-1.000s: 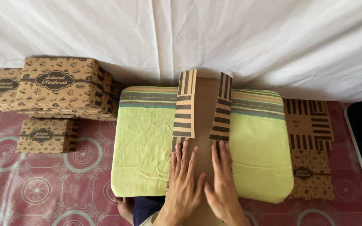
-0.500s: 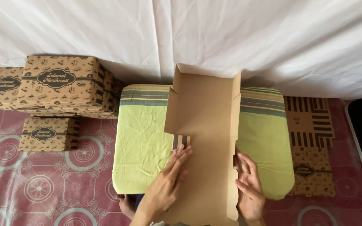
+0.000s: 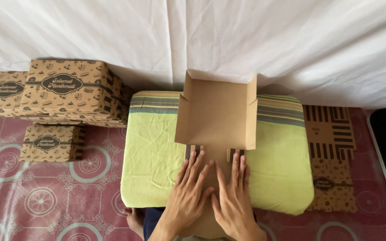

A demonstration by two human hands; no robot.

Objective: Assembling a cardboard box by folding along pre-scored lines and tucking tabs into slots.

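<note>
While flat, both hands press cardboard box

Two bare hands in view, left hand and right hand, without gloves, rings or watch. Fingers long and slim, nails short and plain. Wrists and forearms uncovered down to the bottom edge, no sleeve visible. At about 7 o'clock from the hands, a bare foot partly visible. Just beside it, a small piece of dark blue cloth, probably trousers, mostly hidden.
</note>
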